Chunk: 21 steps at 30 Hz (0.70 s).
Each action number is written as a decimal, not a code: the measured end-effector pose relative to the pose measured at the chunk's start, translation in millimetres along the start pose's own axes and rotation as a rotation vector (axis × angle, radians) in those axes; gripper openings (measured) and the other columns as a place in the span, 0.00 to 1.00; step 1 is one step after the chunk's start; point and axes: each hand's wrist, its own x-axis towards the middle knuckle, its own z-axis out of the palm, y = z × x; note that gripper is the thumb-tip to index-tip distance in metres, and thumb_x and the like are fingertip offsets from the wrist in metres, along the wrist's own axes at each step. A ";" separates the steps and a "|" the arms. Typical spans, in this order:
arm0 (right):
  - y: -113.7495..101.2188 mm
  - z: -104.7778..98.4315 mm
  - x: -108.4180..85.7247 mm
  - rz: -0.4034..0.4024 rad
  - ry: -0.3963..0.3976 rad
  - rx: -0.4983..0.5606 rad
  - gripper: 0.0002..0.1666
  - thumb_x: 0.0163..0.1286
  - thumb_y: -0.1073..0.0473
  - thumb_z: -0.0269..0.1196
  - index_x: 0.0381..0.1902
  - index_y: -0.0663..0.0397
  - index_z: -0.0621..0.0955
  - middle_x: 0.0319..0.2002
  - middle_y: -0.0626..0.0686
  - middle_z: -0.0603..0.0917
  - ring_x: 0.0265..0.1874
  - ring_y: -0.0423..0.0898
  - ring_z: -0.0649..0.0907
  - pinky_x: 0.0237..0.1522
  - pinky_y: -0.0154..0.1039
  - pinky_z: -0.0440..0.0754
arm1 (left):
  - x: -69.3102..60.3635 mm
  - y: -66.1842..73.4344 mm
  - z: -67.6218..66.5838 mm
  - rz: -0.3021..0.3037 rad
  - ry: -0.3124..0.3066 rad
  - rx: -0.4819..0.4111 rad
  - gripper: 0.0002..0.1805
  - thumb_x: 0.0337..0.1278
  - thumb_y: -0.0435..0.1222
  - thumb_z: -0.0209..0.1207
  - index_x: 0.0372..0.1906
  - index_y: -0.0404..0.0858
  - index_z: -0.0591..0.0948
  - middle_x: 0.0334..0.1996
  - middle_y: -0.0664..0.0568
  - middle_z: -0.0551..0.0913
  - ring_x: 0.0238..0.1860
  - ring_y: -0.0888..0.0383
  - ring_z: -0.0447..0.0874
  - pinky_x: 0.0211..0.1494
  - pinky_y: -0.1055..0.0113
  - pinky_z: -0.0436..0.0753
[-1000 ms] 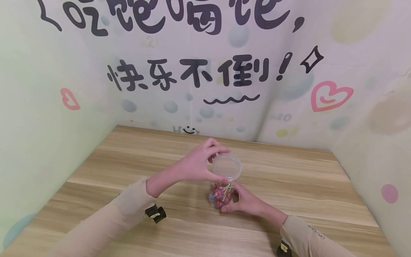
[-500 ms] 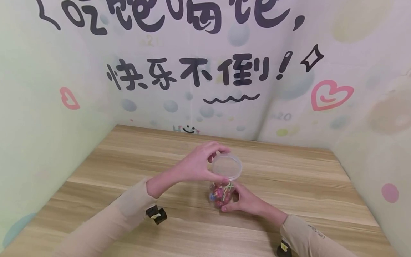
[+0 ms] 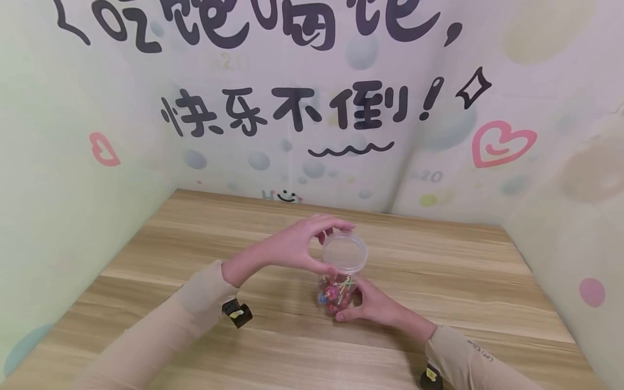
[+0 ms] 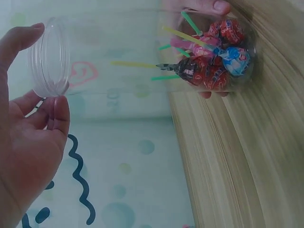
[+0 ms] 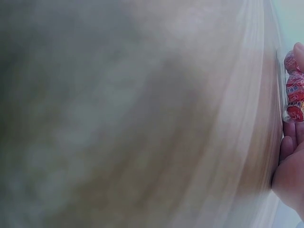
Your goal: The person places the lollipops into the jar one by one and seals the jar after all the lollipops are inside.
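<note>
A clear plastic jar (image 4: 128,52) stands upright on the table, with several wrapped lollipops (image 4: 204,66) at its bottom. Red, pink and blue wrappers show, along with green and yellow sticks. On the jar's mouth sits a clear round lid (image 3: 345,253). My left hand (image 3: 302,244) holds this lid at its rim, thumb on the near side and fingers on the far side. Low on the jar, my right hand (image 3: 372,306) grips its right side with the thumb in front. The right wrist view catches only part of the right hand (image 5: 292,168) and some red wrappers.
The wood-grain table (image 3: 195,238) is bounded by a printed back wall (image 3: 292,157) and by side walls at left and right. A small black camera (image 3: 237,313) hangs under the left sleeve, and another black camera (image 3: 431,376) under the right one.
The left hand's thumb has slid slightly left along the lid's rim, and its wrist has risen a little. The jar and right hand stay in place.
</note>
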 end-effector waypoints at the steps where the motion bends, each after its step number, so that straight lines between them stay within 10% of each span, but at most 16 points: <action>1: -0.3 0.0 0.0 0.001 0.000 0.001 0.55 0.54 0.54 0.76 0.75 0.39 0.59 0.72 0.51 0.66 0.73 0.56 0.63 0.73 0.65 0.53 | 0.2 -0.3 -0.3 0.005 -0.004 -0.011 0.44 0.43 0.41 0.75 0.69 0.41 0.69 0.65 0.52 0.75 0.49 0.60 0.76 0.53 0.69 0.81; 15: -2.1 -1.0 -0.2 0.001 -0.001 -0.003 0.52 0.54 0.54 0.76 0.73 0.39 0.62 0.71 0.51 0.67 0.72 0.56 0.64 0.72 0.63 0.55 | 3.0 -4.6 -1.1 0.062 -0.061 -0.088 0.43 0.46 0.36 0.69 0.71 0.42 0.67 0.69 0.51 0.72 0.60 0.53 0.74 0.60 0.64 0.79; 21: 0.6 0.0 1.3 -0.028 -0.001 0.003 0.51 0.53 0.55 0.76 0.72 0.38 0.64 0.69 0.50 0.71 0.71 0.56 0.67 0.73 0.66 0.54 | -1.8 -5.9 4.4 0.017 0.013 -0.129 0.46 0.42 0.37 0.75 0.71 0.40 0.67 0.66 0.49 0.74 0.59 0.56 0.74 0.59 0.63 0.80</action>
